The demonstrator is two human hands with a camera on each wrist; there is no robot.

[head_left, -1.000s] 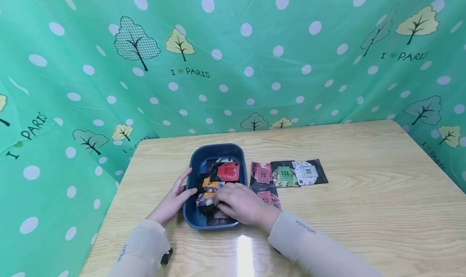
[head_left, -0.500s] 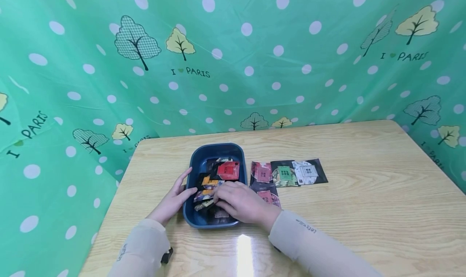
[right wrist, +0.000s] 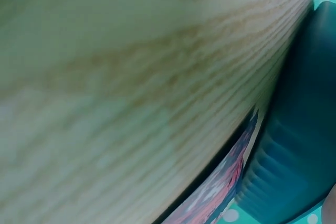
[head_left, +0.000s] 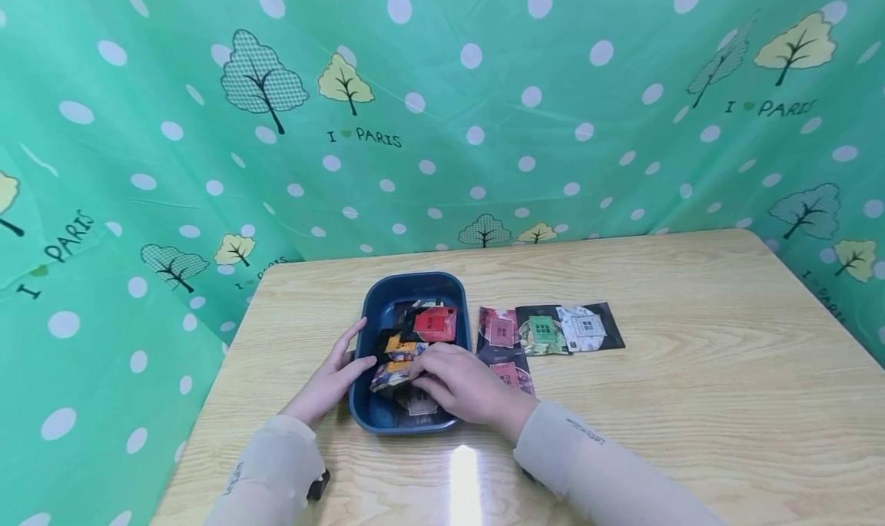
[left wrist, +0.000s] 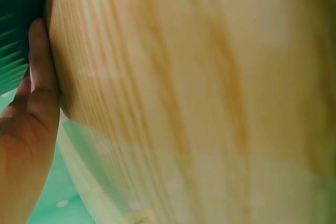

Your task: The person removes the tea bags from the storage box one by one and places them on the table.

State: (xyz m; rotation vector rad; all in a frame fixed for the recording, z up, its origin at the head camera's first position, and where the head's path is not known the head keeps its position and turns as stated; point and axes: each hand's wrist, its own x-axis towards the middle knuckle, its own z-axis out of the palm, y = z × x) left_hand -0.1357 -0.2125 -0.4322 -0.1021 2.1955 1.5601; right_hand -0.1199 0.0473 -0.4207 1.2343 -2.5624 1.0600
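On the green cloth backdrop with white dots [head_left: 429,146] facing me I read "I PARIS", a green heart between the words, printed several times. My beige left sleeve [head_left: 273,461] and beige right sleeve [head_left: 601,464] bear dark lettering too blurred to read; characters on the flat, dark rectangular packets with coloured panels [head_left: 543,329] are too small.
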